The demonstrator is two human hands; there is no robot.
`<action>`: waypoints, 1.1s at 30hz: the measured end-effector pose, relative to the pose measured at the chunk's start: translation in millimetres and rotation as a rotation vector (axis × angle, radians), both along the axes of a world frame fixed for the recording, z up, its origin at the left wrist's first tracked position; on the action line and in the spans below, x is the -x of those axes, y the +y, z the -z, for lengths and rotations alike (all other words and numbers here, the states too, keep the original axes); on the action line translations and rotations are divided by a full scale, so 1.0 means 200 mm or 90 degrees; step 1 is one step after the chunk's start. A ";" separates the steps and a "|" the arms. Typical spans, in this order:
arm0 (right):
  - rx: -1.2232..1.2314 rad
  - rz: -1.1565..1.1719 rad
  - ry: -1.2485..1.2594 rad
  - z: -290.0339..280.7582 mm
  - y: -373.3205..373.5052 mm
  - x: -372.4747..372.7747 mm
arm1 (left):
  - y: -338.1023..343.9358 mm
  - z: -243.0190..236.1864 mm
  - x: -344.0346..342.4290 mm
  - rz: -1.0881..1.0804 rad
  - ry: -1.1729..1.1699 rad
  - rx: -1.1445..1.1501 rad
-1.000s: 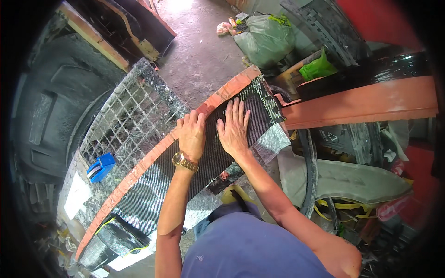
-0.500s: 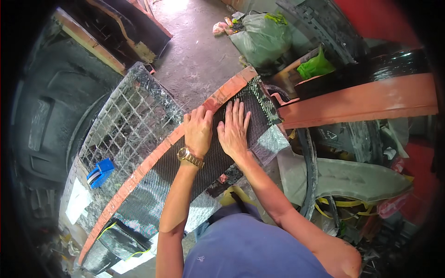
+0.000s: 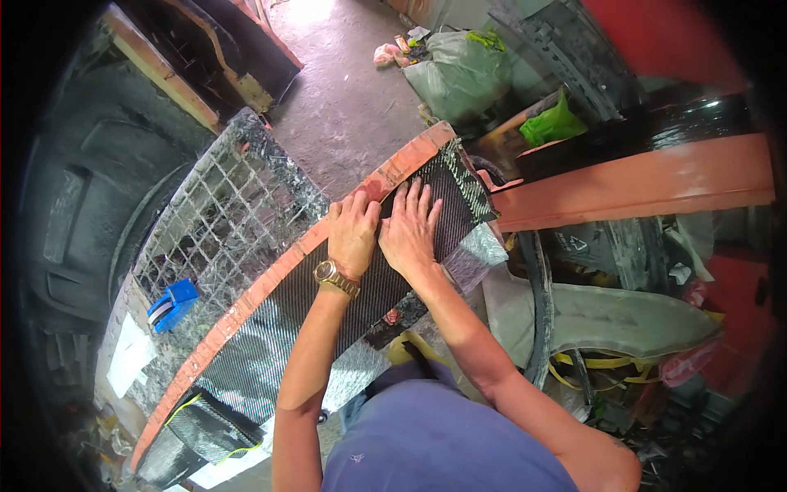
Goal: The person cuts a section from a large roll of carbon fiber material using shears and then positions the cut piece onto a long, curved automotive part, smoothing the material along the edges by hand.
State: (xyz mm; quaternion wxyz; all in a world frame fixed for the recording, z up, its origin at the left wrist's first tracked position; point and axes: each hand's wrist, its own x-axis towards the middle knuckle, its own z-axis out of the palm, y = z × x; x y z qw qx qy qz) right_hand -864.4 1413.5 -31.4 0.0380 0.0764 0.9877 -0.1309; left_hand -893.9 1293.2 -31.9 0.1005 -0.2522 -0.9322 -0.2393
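A long curved mould has an orange rim [image 3: 270, 276], with black woven carbon-fibre fabric [image 3: 328, 305] lying along its inner side. Over the rim's middle stretch, my left hand [image 3: 352, 238] is curled with its fingers bent down onto it; the fingertips are hidden. Close beside it, my right hand [image 3: 410, 234] lies on the fabric, palm down, fingers extended and slightly bent. A gold watch [image 3: 337, 277] sits on my left wrist. Frayed, lighter fabric strands [image 3: 467, 182] run along the mould's far right end.
Left of the rim lies a dusty grid-patterned panel [image 3: 225, 197] bearing a blue tape dispenser [image 3: 172, 305] and white paper [image 3: 131, 355]. A long orange-and-black part [image 3: 639, 182] stretches right. A green bag [image 3: 459, 75] stands on the floor beyond. Grey curved panels [image 3: 623, 318] lie at right.
My right hand has shifted slightly left, closer to my left hand, and its fingers are more bent. My left hand stays at the same spot on the rim. The view has tilted slightly.
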 end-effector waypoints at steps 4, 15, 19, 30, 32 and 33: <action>-0.004 0.000 -0.012 -0.02 -0.04 -0.02 | -0.03 0.02 -0.02 0.000 -0.010 0.002; -0.015 0.002 -0.022 -0.03 -0.10 -0.03 | -0.20 -0.04 -0.14 -0.053 -0.019 0.002; -0.031 -0.013 -0.017 -0.01 -0.12 -0.05 | -0.28 -0.03 -0.19 -0.073 -0.026 -0.010; -0.029 -0.040 -0.027 -0.03 -0.22 -0.12 | -0.40 -0.01 -0.26 -0.089 -0.041 0.007; -0.028 -0.044 -0.028 -0.03 -0.23 -0.13 | -0.41 -0.02 -0.27 -0.087 -0.028 -0.004; -0.026 -0.046 -0.026 -0.03 -0.24 -0.14 | -0.41 -0.02 -0.28 -0.086 -0.021 -0.009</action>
